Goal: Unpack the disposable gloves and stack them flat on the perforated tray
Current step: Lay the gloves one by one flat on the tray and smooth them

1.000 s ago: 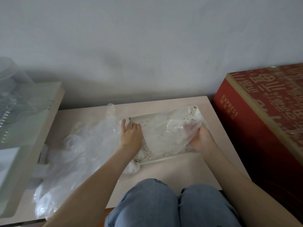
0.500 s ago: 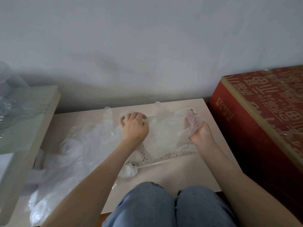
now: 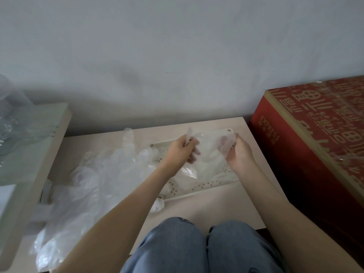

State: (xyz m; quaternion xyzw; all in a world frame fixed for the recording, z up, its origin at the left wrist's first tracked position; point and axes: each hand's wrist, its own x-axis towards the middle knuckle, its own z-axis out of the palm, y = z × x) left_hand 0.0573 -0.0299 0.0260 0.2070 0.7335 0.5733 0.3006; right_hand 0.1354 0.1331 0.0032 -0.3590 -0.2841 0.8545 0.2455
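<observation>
A white perforated tray lies on the low beige table. Above it I hold one clear disposable glove stretched between both hands. My left hand pinches its left edge, and my right hand grips its right edge near the tray's far right corner. More clear film lies on the tray under the held glove. A loose heap of clear gloves spreads over the table's left half, partly under my left forearm.
A red printed carton stands close on the right of the table. On the left sits a pale shelf edge with clear plastic containers on it. A grey wall runs behind. My knees in jeans are at the table's front edge.
My left hand left the tray's left edge, moved right and took the glove's edge. Both hands have lifted the glove off the tray and drawn closer together.
</observation>
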